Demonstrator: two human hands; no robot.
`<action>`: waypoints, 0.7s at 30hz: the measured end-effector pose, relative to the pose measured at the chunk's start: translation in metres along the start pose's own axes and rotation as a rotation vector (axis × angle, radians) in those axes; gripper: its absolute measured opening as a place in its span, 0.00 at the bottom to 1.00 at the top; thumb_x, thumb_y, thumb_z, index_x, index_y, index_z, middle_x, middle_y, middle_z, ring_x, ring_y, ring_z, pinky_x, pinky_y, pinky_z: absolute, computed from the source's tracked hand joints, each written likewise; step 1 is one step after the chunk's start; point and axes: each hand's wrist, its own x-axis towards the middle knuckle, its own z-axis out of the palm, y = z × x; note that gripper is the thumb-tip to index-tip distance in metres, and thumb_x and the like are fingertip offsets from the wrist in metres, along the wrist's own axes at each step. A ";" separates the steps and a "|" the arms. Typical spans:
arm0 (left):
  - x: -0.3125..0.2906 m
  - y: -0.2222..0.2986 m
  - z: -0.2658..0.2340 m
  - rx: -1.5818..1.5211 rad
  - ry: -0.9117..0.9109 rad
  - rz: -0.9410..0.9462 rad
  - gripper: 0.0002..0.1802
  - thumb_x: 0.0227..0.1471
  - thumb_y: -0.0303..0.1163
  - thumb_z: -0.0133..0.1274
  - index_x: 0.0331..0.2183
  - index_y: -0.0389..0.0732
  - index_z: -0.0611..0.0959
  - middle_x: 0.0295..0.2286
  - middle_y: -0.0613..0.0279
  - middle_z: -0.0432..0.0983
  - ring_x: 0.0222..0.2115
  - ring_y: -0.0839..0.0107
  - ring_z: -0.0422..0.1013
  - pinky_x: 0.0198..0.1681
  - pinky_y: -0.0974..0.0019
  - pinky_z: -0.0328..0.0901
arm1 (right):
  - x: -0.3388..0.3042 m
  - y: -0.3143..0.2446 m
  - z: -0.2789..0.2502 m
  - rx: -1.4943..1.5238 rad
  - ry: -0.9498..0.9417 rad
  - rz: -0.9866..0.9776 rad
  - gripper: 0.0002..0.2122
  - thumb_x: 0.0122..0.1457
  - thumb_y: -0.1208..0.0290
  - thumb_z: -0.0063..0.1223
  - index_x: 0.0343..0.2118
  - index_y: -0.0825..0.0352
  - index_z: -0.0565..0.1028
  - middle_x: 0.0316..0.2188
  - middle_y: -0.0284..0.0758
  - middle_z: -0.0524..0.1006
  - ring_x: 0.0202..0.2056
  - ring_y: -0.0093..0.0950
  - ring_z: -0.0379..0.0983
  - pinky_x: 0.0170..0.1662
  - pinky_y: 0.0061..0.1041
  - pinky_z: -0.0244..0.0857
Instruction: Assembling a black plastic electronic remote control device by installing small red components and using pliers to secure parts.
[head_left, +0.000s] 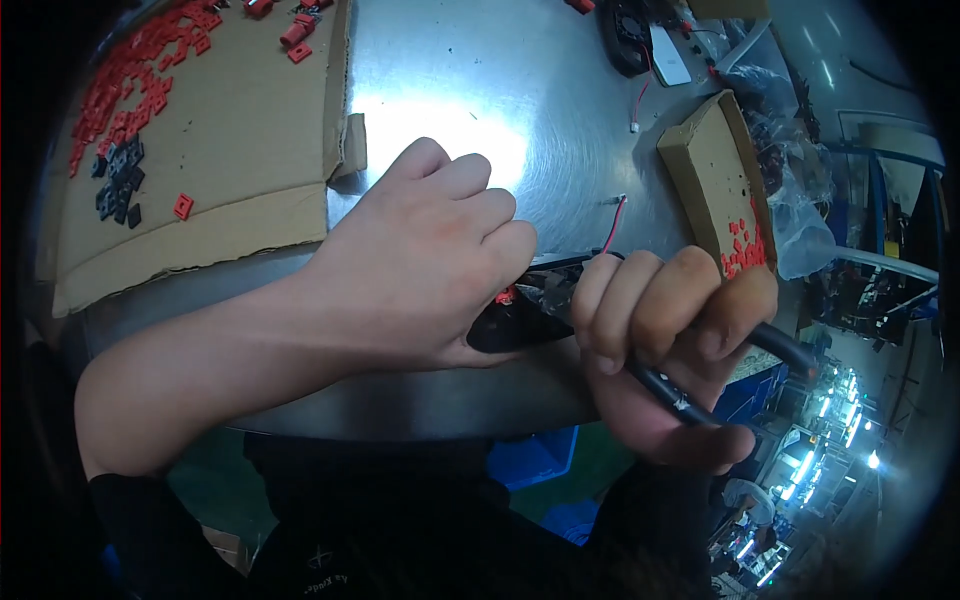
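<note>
My left hand (425, 240) is closed, knuckles up, over a dark, smooth-sided part (515, 328) at the table's near edge; its kind is hard to make out. A small red piece (506, 295) shows on that part beside the left thumb side. To the right, my right hand (665, 310) has its fingers curled round a thick black cable (658, 385), whose other stretch comes out past the fingers on the right. Between the hands, a thin red wire (615, 225) rises from behind onto the table.
A cardboard tray (250, 130) at left carries many red and black small parts. Another cardboard box (690, 160) with red pieces stands at right. A black fan (627, 38) and a white flat object (670, 55) lie at the back of the metal table (450, 80). Blue bins (535, 458) sit below.
</note>
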 end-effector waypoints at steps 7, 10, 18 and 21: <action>-0.003 0.001 0.001 0.067 0.009 -0.005 0.26 0.40 0.55 0.66 0.25 0.42 0.76 0.25 0.61 0.72 0.35 0.63 0.69 0.45 0.59 0.61 | 0.001 -0.006 0.003 -0.017 0.056 0.142 0.26 0.64 0.36 0.49 0.39 0.57 0.58 0.27 0.30 0.64 0.24 0.25 0.65 0.32 0.29 0.59; -0.001 0.001 0.000 0.072 -0.020 0.002 0.26 0.39 0.54 0.66 0.25 0.41 0.77 0.25 0.61 0.72 0.35 0.63 0.69 0.45 0.59 0.61 | -0.001 -0.007 0.002 -0.073 0.000 0.115 0.26 0.65 0.36 0.47 0.39 0.57 0.58 0.27 0.31 0.64 0.24 0.26 0.65 0.32 0.29 0.59; -0.002 0.001 0.002 0.010 -0.070 -0.047 0.25 0.37 0.52 0.65 0.26 0.39 0.77 0.26 0.59 0.71 0.35 0.61 0.68 0.43 0.58 0.59 | -0.008 0.005 0.006 -0.333 -0.157 -0.089 0.24 0.66 0.41 0.51 0.38 0.58 0.58 0.24 0.31 0.66 0.21 0.26 0.68 0.27 0.27 0.64; -0.005 0.002 -0.002 -0.028 -0.070 -0.066 0.25 0.34 0.50 0.65 0.26 0.39 0.76 0.27 0.58 0.68 0.33 0.59 0.65 0.40 0.56 0.56 | -0.008 0.007 0.010 -0.413 -0.235 -0.169 0.25 0.63 0.45 0.59 0.37 0.60 0.59 0.25 0.34 0.69 0.24 0.28 0.74 0.30 0.31 0.70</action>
